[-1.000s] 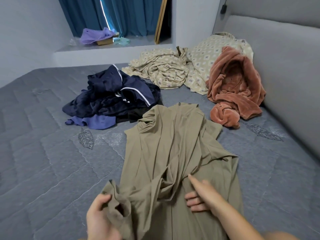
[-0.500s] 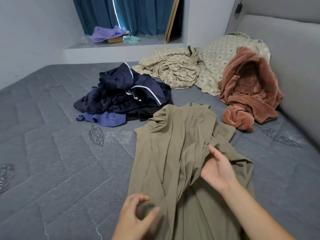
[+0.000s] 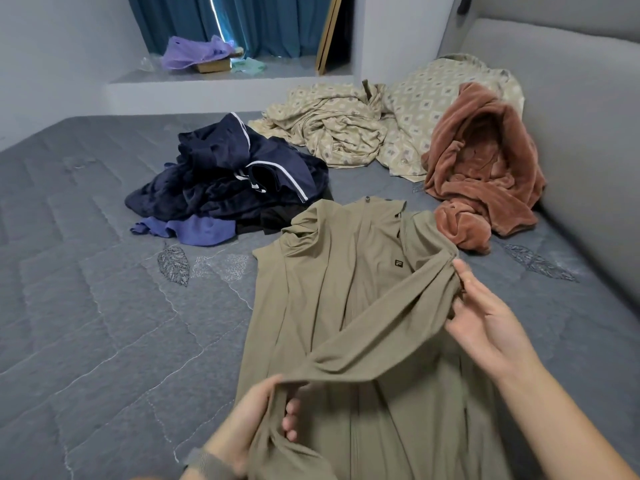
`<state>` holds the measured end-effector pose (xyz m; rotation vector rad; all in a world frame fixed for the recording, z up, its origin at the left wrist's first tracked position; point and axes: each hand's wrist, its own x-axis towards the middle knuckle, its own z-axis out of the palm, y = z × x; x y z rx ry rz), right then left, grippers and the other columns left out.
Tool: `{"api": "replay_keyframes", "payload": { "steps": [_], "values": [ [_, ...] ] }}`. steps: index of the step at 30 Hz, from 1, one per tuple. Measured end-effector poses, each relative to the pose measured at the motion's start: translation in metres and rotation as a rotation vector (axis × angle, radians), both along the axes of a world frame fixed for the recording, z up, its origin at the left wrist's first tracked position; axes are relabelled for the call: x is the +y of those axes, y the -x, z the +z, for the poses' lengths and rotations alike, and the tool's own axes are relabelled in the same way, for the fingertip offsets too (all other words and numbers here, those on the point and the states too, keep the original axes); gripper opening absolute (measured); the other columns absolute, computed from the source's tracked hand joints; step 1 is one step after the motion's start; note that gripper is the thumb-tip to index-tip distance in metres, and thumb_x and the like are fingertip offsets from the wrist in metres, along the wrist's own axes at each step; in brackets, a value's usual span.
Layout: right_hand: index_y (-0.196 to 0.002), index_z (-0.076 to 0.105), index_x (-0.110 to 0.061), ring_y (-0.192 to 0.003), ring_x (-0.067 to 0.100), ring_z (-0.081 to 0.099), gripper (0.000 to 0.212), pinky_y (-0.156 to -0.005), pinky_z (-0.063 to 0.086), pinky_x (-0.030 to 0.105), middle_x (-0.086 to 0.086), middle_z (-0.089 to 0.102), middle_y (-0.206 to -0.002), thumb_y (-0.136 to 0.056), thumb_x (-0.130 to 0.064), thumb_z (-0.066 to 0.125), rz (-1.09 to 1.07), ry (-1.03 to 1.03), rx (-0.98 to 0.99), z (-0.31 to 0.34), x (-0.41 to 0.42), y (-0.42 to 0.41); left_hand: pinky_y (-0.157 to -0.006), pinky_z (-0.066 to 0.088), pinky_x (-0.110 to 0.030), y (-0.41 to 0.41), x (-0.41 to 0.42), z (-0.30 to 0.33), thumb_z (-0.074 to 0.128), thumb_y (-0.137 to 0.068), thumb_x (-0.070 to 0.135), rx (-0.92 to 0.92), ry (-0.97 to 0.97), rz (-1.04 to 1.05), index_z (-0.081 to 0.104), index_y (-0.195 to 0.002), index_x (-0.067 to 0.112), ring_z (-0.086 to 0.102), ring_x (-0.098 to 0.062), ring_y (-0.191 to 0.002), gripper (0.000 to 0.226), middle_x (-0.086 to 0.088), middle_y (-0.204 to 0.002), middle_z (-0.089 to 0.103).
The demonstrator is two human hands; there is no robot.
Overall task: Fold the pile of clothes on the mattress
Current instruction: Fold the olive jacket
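An olive-green hooded jacket lies lengthwise on the grey mattress, hood toward the far end. One of its sleeves is stretched across the body between my hands. My left hand grips the sleeve's near end at the bottom of the view. My right hand holds the sleeve's far end at the jacket's right edge, fingers curled into the cloth. Behind the jacket sits a pile of dark navy clothes with a purple piece under it.
A rust-brown fleece garment lies crumpled at the right against the grey padded headboard. Beige patterned bedding is heaped at the far end. A window ledge beyond holds purple cloth and a box.
Both hands took hold of a sleeve and pulled it taut across the jacket. The right hand moved right and further away; the left hand went from loose to gripping cloth.
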<state>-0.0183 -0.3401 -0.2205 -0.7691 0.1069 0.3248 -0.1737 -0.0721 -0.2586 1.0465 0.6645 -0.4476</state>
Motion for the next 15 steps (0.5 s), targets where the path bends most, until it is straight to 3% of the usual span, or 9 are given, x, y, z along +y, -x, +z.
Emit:
{"api": "replay_keyframes", "payload": {
  "steps": [2,4,6,7,9,10,12,15],
  "values": [
    [-0.134,0.055,-0.014,-0.119,0.021,0.06,0.052,-0.077,0.059,0.039,0.007,0.06,-0.133,-0.082,-0.01,0.061,0.036,0.214,0.004,-0.009,-0.001,-0.002,-0.051,0.05,-0.024,0.004,0.013,-0.023,0.061,-0.084,0.01,-0.08,-0.459,0.039,0.061,-0.07,0.005,0.06,-0.022,-0.053,0.014,-0.016,-0.064,0.065],
    [-0.126,0.059,-0.017,-0.103,0.015,0.065,0.036,-0.066,0.06,0.03,0.007,0.061,-0.129,-0.095,-0.002,0.048,0.094,0.39,0.002,-0.019,0.005,0.0,-0.063,0.045,-0.01,0.005,0.01,-0.034,0.067,-0.085,0.013,-0.126,-0.868,0.078,0.063,-0.077,0.017,0.065,-0.017,-0.073,0.01,-0.005,-0.077,0.07],
    [-0.123,0.06,-0.017,-0.089,0.008,0.068,0.035,-0.062,0.057,0.023,0.007,0.064,-0.122,-0.097,0.001,0.046,0.155,0.511,-0.012,-0.027,0.016,0.004,-0.066,0.043,-0.004,0.008,-0.001,-0.031,0.073,-0.083,0.021,-0.213,-1.043,0.049,0.066,-0.076,0.023,0.064,0.003,-0.072,0.01,0.009,-0.074,0.07],
    [-0.124,0.06,-0.018,-0.09,0.008,0.068,0.035,-0.068,0.057,0.023,0.005,0.065,-0.12,-0.097,0.001,0.048,0.183,0.563,-0.044,-0.03,0.021,0.007,-0.071,0.045,-0.006,0.01,-0.008,-0.029,0.074,-0.08,0.037,-0.261,-1.056,0.014,0.068,-0.078,0.024,0.063,0.007,-0.075,0.014,0.012,-0.075,0.071],
    [-0.124,0.06,-0.026,-0.11,0.008,0.061,0.038,-0.093,0.051,0.027,-0.001,0.062,-0.126,-0.095,-0.002,0.053,0.219,0.73,-0.185,-0.037,0.028,0.01,-0.084,0.048,-0.016,0.014,-0.02,-0.028,0.062,-0.063,0.079,-0.276,-1.079,-0.183,0.068,-0.093,0.029,0.061,0.008,-0.088,0.059,0.016,-0.091,0.07],
    [-0.122,0.06,-0.031,-0.12,0.007,0.055,0.039,-0.104,0.044,0.028,-0.006,0.059,-0.13,-0.094,-0.004,0.057,0.229,0.826,-0.264,-0.039,0.031,0.011,-0.088,0.046,-0.018,0.015,-0.025,-0.031,0.054,-0.057,0.088,-0.269,-1.197,-0.322,0.062,-0.105,0.034,0.058,0.004,-0.099,0.072,0.018,-0.102,0.065],
    [-0.121,0.059,-0.035,-0.125,0.006,0.048,0.042,-0.112,0.035,0.031,-0.009,0.055,-0.132,-0.092,-0.005,0.061,0.209,0.911,-0.331,-0.041,0.032,0.013,-0.091,0.044,-0.024,0.015,-0.029,-0.033,0.058,-0.068,0.069,-0.22,-1.437,-0.559,0.05,-0.121,0.04,0.052,-0.007,-0.115,0.061,0.015,-0.118,0.054],
    [-0.12,0.06,-0.032,-0.113,0.006,0.058,0.048,-0.102,0.046,0.026,-0.001,0.06,-0.125,-0.088,0.003,0.062,0.043,0.865,-0.269,-0.038,0.027,0.012,-0.087,0.047,-0.031,0.018,-0.031,-0.021,0.049,-0.08,0.032,-0.242,-1.448,-0.614,0.046,-0.122,0.039,0.055,-0.017,-0.113,0.042,0.009,-0.119,0.048]
  ]
}}
